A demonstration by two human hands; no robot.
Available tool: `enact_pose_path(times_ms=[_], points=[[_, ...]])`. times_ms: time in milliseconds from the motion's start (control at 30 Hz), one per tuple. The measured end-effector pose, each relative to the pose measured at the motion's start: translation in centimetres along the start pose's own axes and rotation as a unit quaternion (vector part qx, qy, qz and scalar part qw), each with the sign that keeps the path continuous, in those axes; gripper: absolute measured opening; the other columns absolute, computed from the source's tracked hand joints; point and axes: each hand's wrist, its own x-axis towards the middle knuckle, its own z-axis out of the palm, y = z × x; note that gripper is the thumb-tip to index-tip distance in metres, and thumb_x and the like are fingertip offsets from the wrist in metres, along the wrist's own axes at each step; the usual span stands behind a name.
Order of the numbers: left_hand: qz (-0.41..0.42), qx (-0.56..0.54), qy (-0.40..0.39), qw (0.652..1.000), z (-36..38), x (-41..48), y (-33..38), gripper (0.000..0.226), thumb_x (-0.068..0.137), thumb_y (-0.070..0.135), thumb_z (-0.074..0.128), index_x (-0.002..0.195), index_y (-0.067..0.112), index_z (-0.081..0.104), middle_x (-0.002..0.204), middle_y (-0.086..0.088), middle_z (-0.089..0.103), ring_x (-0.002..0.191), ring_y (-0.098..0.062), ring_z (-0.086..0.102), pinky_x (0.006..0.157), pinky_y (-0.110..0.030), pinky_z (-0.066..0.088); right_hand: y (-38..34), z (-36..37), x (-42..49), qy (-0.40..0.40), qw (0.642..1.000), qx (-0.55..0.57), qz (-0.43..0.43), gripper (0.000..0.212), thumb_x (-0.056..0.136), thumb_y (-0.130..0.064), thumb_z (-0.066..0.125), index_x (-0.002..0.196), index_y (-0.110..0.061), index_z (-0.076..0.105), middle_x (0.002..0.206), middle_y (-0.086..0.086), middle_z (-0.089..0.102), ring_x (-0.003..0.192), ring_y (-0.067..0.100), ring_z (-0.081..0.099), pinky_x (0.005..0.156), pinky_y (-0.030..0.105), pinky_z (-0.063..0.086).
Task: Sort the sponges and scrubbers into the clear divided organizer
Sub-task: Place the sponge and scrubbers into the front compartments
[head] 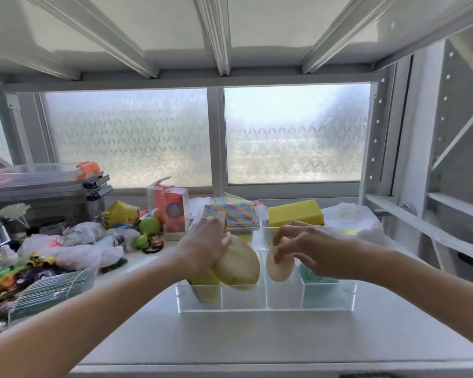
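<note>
The left hand point(205, 242) is closed around a big yellow oval scrubber point(239, 264) over the left side of the clear organizer point(265, 306). The right hand point(314, 248) pinches a small tan round pad point(279, 264) with its fingertips point(277, 257), over a middle slot.

The big scrubber could catch on a divider wall and tip the light organizer, because it looks wider than the slot. The small pad could slip, since only fingertips hold it.

The big scrubber leans, its long side running from far left down to near right. The small pad stands on edge, long side up and down. A teal thing point(316, 276) sits in the right slot; I think it is a scrubber, but it is partly hidden.
</note>
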Motion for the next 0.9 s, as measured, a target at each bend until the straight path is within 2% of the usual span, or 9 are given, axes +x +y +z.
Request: enact_pose_path(times_ms=[67,167,267,333,433,600,733,833,900], points=[[0.039,0.011,0.04,0.998,-0.1,-0.3,-0.2,0.019,0.093,0.026,0.052,0.105,0.011,0.05,0.093,-0.008,0.062,0.086,-0.024,0.063,0.078,-0.035,0.054,-0.6,0.6,0.3,-0.015,0.998,0.053,-0.001,0.044,0.088,0.004,0.05,0.098,-0.034,0.07,0.122,-0.011,0.056,0.109,0.006,0.054,0.082,0.007,0.043],[0.061,0.013,0.029,0.998,-0.1,-0.5,-0.4,0.022,0.092,0.031,0.054,0.103,0.013,0.053,0.096,-0.007,0.063,0.088,-0.023,0.063,0.079,-0.035,0.055,-0.8,1.1,0.4,-0.062,0.989,0.126,0.036,0.056,0.086,0.011,0.04,0.106,-0.032,0.069,0.139,-0.011,0.052,0.123,0.01,0.053,0.104,0.021,0.038],[0.021,-0.055,-0.098,0.993,-0.6,-0.3,-0.7,0.041,0.088,0.045,0.056,0.116,0.016,0.057,0.11,-0.004,0.062,0.097,-0.02,0.06,0.086,-0.036,0.054,0.1,0.8,-0.1,-0.083,0.985,0.134,0.072,0.06,0.087,0.007,0.038,0.119,-0.037,0.062,0.143,-0.014,0.051,0.134,0.01,0.044,0.113,0.034,0.035],[0.003,-0.093,-0.186,0.978,-1.1,-0.2,-0.9,0.055,0.084,0.05,0.059,0.13,0.021,0.051,0.122,-0.002,0.056,0.109,-0.019,0.055,0.095,-0.035,0.05,0.4,0.4,-0.6,-0.101,0.978,0.157,0.094,0.054,0.09,0.002,0.041,0.123,-0.037,0.061,0.144,-0.015,0.051,0.135,0.006,0.043,0.114,0.03,0.034],[0.02,-0.075,-0.23,0.97,-0.8,-0.4,-1.2,0.066,0.084,0.047,0.061,0.142,0.026,0.038,0.134,0.002,0.042,0.12,-0.019,0.045,0.102,-0.033,0.045,0.5,0.3,-1.1,-0.101,0.964,0.224,0.098,0.037,0.094,-0.012,0.051,0.123,-0.032,0.063,0.137,-0.014,0.056,0.127,0.002,0.05,0.108,0.021,0.04],[0.065,-0.069,-0.16,0.983,0.6,-1.0,-1.2,0.074,0.076,0.048,0.069,0.14,0.032,0.035,0.124,0.001,0.034,0.113,-0.018,0.042,0.093,-0.025,0.041,1.1,0.8,-1.0,-0.064,0.946,0.302,0.097,0.027,0.09,-0.015,0.063,0.116,-0.021,0.068,0.127,0.0,0.053,0.117,0.009,0.058,0.105,0.019,0.044],[0.082,-0.109,-0.043,0.99,0.2,-0.8,-2.0,0.063,0.07,0.05,0.073,0.121,0.022,0.05,0.11,0.001,0.056,0.099,-0.013,0.055,0.082,-0.022,0.049,1.7,1.0,-1.1,-0.041,0.931,0.346,0.109,0.026,0.087,-0.021,0.068,0.113,-0.021,0.069,0.119,0.003,0.057,0.111,0.009,0.062,0.104,0.027,0.048],[0.075,-0.146,-0.024,0.986,-0.4,-0.5,-2.7,0.045,0.074,0.045,0.072,0.106,0.015,0.064,0.095,0.003,0.065,0.086,-0.006,0.063,0.07,-0.016,0.054,2.0,1.2,-1.3,-0.03,0.927,0.354,0.122,0.027,0.082,-0.032,0.073,0.108,-0.026,0.071,0.115,-0.001,0.059,0.107,0.011,0.064,0.099,0.032,0.053],[0.074,-0.173,-0.037,0.981,-0.5,-0.2,-2.9,0.043,0.073,0.042,0.075,0.104,0.014,0.068,0.095,0.001,0.068,0.085,-0.007,0.065,0.071,-0.017,0.056,2.0,1.3,-1.4,-0.025,0.926,0.357,0.122,0.028,0.08,-0.031,0.075,0.107,-0.025,0.071,0.112,-0.001,0.062,0.104,0.012,0.065,0.097,0.032,0.053]])
